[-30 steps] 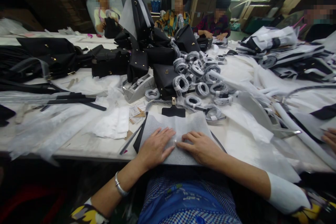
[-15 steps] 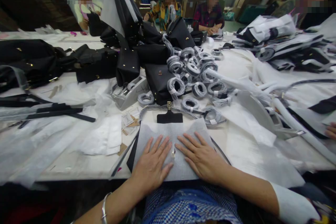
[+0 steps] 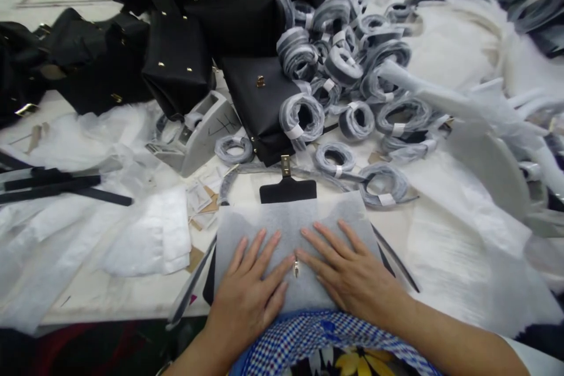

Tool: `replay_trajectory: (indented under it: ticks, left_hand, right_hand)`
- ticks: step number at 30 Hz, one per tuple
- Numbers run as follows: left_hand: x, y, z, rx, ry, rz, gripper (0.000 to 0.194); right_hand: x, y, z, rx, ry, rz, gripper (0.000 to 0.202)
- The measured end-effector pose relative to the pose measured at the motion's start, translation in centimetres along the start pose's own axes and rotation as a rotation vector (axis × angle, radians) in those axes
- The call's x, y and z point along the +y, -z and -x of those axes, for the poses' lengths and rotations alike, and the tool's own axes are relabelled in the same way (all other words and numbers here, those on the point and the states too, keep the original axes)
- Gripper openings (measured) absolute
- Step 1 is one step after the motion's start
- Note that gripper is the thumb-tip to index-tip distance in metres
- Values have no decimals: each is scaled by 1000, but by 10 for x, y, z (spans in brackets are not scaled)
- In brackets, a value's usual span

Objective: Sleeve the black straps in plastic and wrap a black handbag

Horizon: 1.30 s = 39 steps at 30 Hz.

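A sheet of thin pale tissue paper [image 3: 288, 220] covers a black bag lying flat at the table's front edge. My left hand [image 3: 249, 282] rests on the sheet's left half, fingers spread. On the right half lies my right hand [image 3: 352, 273], also flat with fingers apart. Between them a small metal clasp [image 3: 296, 267] pokes through the paper. The bag's black flap tab [image 3: 288, 190], with a gold metal fitting [image 3: 285, 165], sticks out beyond the paper's far edge. Dark strips show at both sides; most of the bag is hidden.
Behind lie several wrapped strap coils [image 3: 302, 117] and black bags [image 3: 259, 106]. A grey tape dispenser [image 3: 198, 135] stands at centre left. White wrapping sheets [image 3: 150, 235] and black straps [image 3: 66, 183] lie left. More white sheeting [image 3: 462, 235] spreads on the right.
The head view has tipped down and closer, so the co-workers are out of frame. Both hands stay flat on the paper; my left index fingertip has come in to the clasp.
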<state>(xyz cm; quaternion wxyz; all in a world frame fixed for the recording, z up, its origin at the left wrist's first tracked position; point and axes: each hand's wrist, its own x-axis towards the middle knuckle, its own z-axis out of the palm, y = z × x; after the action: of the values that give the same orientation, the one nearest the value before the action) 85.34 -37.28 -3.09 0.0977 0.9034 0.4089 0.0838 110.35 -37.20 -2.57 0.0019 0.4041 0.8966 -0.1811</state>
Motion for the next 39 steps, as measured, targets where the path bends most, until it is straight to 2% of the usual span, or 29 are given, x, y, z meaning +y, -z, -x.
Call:
replay_trajectory:
  ticks: [3,6,9,12,15,18,20,23,28,33,36,39]
  left_hand:
    - [2,2,-3,-27,8,11,50]
    - [1,-3,1,14,-27,-29,51]
    - [-7,-9,5,74,-90,-100,51]
    - [-17,-5,2,76,-160,-160,52]
    - [-25,10,-13,50,-133,-162,50]
    - [-33,23,-35,84,-43,-134,43]
    - [-38,25,-50,83,24,-136,40]
    - [-45,22,-63,3,88,-110,42]
    - [-54,31,-60,-104,88,55,36]
    - [-56,43,-56,-70,87,133,26]
    - [-53,39,-59,-43,56,108,22]
    - [-49,34,-61,-12,-48,88,29]
  right_hand:
    - [0,-1,2,18,-19,0,62]
    - [3,-5,10,44,19,29,60]
    - [9,-12,18,89,55,105,56]
    - [16,-12,19,147,72,162,55]
    - [25,0,9,182,83,175,56]
    - [35,18,-11,207,22,156,51]
    - [40,26,-25,219,-32,150,46]
    - [44,32,-42,169,-81,143,44]
    - [44,43,-43,76,-149,7,26]
    - [48,52,-38,108,-88,-60,35]
    - [47,49,-41,132,-61,-52,34]
    - [42,46,-42,187,6,-39,25]
